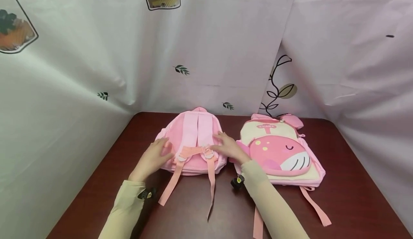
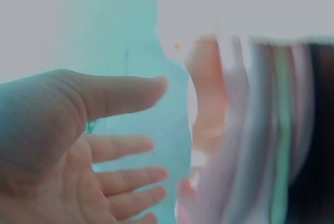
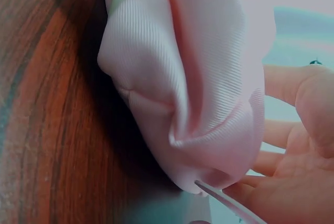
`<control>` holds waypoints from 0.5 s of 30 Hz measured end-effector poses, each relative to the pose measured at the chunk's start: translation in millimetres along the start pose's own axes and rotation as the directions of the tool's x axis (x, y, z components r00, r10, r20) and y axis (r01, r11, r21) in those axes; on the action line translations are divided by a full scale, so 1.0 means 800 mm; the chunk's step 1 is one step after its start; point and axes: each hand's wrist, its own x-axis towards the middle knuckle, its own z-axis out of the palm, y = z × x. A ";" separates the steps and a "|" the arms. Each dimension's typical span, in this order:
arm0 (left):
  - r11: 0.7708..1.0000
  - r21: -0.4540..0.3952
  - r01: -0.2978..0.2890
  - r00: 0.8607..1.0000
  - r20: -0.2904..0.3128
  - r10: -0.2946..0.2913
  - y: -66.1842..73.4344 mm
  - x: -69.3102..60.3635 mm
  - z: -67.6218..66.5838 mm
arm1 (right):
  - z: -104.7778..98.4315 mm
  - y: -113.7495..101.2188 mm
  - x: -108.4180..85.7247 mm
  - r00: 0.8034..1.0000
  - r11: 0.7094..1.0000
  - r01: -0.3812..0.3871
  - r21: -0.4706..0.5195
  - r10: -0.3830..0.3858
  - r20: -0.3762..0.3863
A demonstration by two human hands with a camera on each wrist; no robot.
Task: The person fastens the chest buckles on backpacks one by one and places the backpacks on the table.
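Note:
A pink backpack (image 1: 172, 133) lies on the table with its back panel up, its two shoulder straps (image 1: 205, 126) spread over it. An orange-pink chest strap with a buckle (image 1: 206, 152) crosses the lower part, and loose webbing ends trail toward the near edge. My left hand (image 1: 152, 160) is at its left side, thumb and fingers spread; in the left wrist view this hand (image 2: 68, 140) looks apart from the blurred bag. On the other side is my right hand (image 1: 230, 147). Its fingers extend beside the bag's pink fabric (image 3: 146, 62) in the right wrist view; whether they touch is unclear.
To the right lies a second backpack (image 1: 277, 153), cream and pink with a whale-shaped front pocket, close by my right forearm. Its straps (image 1: 317, 208) hang toward the near side. Behind the dark red-brown table (image 1: 180, 210) stands a pale printed curtain (image 1: 219, 45).

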 end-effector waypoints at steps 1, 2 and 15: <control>1.000 -0.008 -0.028 1.000 -0.007 0.028 0.006 0.002 0.002 | -0.001 0.000 -0.002 1.000 1.000 0.002 0.001 -0.002 0.000; 0.998 -0.021 -0.061 0.998 -0.018 0.060 0.011 0.005 0.004 | -0.001 0.000 -0.003 1.000 1.000 0.004 0.000 -0.004 -0.001; 0.958 -0.128 -0.255 0.967 -0.017 0.255 0.065 0.032 0.053 | 0.000 0.008 -0.012 1.000 0.998 0.009 0.056 -0.009 -0.002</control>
